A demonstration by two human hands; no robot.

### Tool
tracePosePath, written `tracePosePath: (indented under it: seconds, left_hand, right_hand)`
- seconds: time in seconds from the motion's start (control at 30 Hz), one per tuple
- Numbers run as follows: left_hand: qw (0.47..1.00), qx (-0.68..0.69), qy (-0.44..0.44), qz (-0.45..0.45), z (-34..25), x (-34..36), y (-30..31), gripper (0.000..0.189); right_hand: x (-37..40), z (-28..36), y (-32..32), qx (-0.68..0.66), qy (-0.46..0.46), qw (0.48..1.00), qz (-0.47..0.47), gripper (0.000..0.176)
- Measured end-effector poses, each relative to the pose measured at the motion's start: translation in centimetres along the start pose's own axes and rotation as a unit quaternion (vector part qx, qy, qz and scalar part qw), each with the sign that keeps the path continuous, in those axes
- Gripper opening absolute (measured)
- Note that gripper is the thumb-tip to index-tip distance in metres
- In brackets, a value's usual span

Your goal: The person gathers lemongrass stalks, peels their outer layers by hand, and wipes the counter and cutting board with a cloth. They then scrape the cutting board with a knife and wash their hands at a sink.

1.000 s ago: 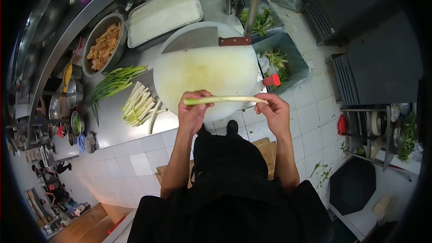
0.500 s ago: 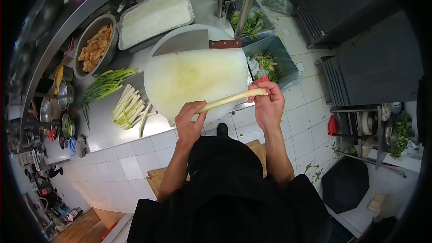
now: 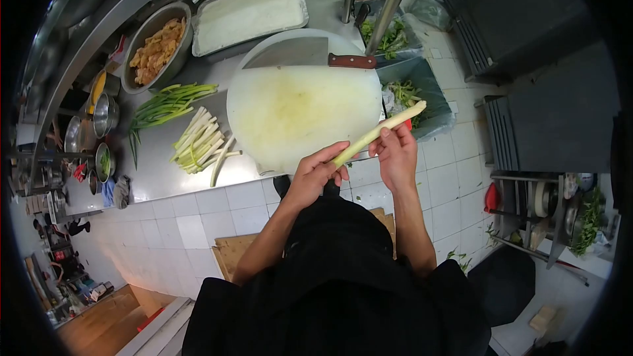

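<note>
A long pale leek stalk [image 3: 379,133] slants across the space in front of me, its thicker whitish end up and to the right. My left hand [image 3: 316,175] wraps its greenish lower end. The fingers of my right hand [image 3: 397,161] pinch it further up, below the whitish end. Something small and red [image 3: 416,120] shows beside my right fingers; I cannot make out what it is. Both hands are at the near right edge of a round white cutting board [image 3: 297,115]. A cleaver [image 3: 293,56] with a brown handle lies on the board's far side.
Left of the board lie pale leek stalks [image 3: 200,142] and green scallions [image 3: 170,107]. Behind stand a bowl of meat [image 3: 158,49] and a white-filled tray [image 3: 250,14]. Lined bins [image 3: 432,102] with green scraps stand at right, beside a metal post [image 3: 393,10].
The stalk has tilted, its right end rising up and right. My left hand has moved right along with it, and my right hand now grips lower than its tip.
</note>
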State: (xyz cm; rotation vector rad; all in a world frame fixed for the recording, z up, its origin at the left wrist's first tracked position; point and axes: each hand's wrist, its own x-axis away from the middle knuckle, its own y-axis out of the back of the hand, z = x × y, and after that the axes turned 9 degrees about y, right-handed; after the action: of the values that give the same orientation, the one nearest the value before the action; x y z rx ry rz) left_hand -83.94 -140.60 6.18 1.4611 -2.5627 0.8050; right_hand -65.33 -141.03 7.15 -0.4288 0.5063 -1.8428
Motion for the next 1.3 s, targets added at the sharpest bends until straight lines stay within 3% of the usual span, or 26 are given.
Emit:
tracePosePath:
  seconds: [0.07,0.1,0.2,0.27,0.37,0.5,0.57,0.63,0.7,0.77,0.8,0.87,0.9,0.97,1.0,1.03,1.1,1.13,1.3]
  left_hand:
    - [0.984,0.162,0.027,0.072,0.0,0.3,0.3,0.037]
    - [0.984,0.163,0.027,0.071,0.1,0.3,0.4,0.037]
    - [0.986,0.16,-0.011,0.055,0.7,-0.2,0.9,0.037]
    - [0.993,0.052,-0.109,0.004,1.5,-0.6,0.9,0.039]
    - [0.986,0.027,-0.151,-0.061,0.3,-0.1,-0.2,0.041]
    - [0.977,0.018,-0.183,-0.106,-0.4,0.2,-1.0,0.043]
    - [0.98,-0.006,-0.167,-0.108,-0.4,0.3,-0.8,0.053]
    - [0.938,-0.257,-0.207,-0.108,-0.9,0.5,0.2,0.037]
    - [0.892,-0.396,-0.193,-0.103,-2.0,2.1,0.6,0.03]
    - [0.876,-0.409,-0.224,-0.121,-1.6,4.0,1.5,0.031]
    - [0.89,-0.371,-0.21,-0.16,-1.2,5.8,2.1,0.027]
    - [0.866,-0.343,-0.236,-0.276,1.1,9.6,4.3,0.024]
    - [0.899,-0.232,-0.154,-0.337,3.9,12.1,5.9,0.025]
    - [0.873,-0.091,-0.155,-0.453,7.0,15.1,7.8,0.023]
    - [0.844,-0.121,-0.123,-0.507,8.0,16.2,8.6,0.023]
    - [0.842,-0.122,-0.121,-0.512,8.8,16.8,9.8,0.023]
    - [0.785,-0.275,-0.053,-0.552,10.4,17.8,11.8,0.023]
    - [0.769,-0.278,-0.024,-0.575,10.6,17.3,12.4,0.023]
    - [0.707,-0.435,-0.076,-0.552,8.8,13.7,16.8,0.025]
  right_hand:
    - [-0.2,0.4,0.4,-0.015,0.012,1.0,-0.004,0.017]
    - [-0.4,0.6,0.5,-0.033,0.025,0.999,0.009,0.018]
    - [-0.7,1.2,0.5,-0.059,0.045,0.996,0.04,0.021]
    - [-0.7,1.2,0.6,-0.072,0.056,0.993,0.073,0.027]
    - [-0.5,1.2,0.3,-0.08,0.064,0.991,0.09,0.03]
    - [-0.3,0.5,0.8,-0.075,0.051,0.991,0.095,0.033]
    - [-0.4,0.2,1.1,-0.086,0.049,0.991,0.085,0.034]
    - [-0.1,0.0,1.0,-0.066,0.058,0.992,0.087,0.032]
    - [0.4,0.0,0.3,-0.001,0.046,0.99,0.133,0.036]
    - [1.6,0.4,-1.5,0.042,-0.004,0.982,0.184,0.037]
    - [1.9,0.7,-2.1,0.099,-0.036,0.971,0.217,0.039]
    - [2.1,1.0,-2.7,0.143,-0.047,0.947,0.284,0.038]
    - [2.1,1.0,-3.0,0.194,-0.049,0.921,0.334,0.038]
    - [1.7,0.9,-3.4,0.208,-0.054,0.914,0.344,0.032]
    - [1.3,0.8,-3.4,0.24,-0.042,0.904,0.352,0.031]
    - [1.1,0.6,-3.4,0.272,-0.029,0.892,0.359,0.029]
    - [0.6,0.7,-4.2,0.286,-0.024,0.887,0.361,0.027]
    - [0.4,0.8,-4.5,0.304,-0.007,0.878,0.37,0.026]
    - [0.6,0.6,-6.7,0.374,0.049,0.851,0.365,0.024]
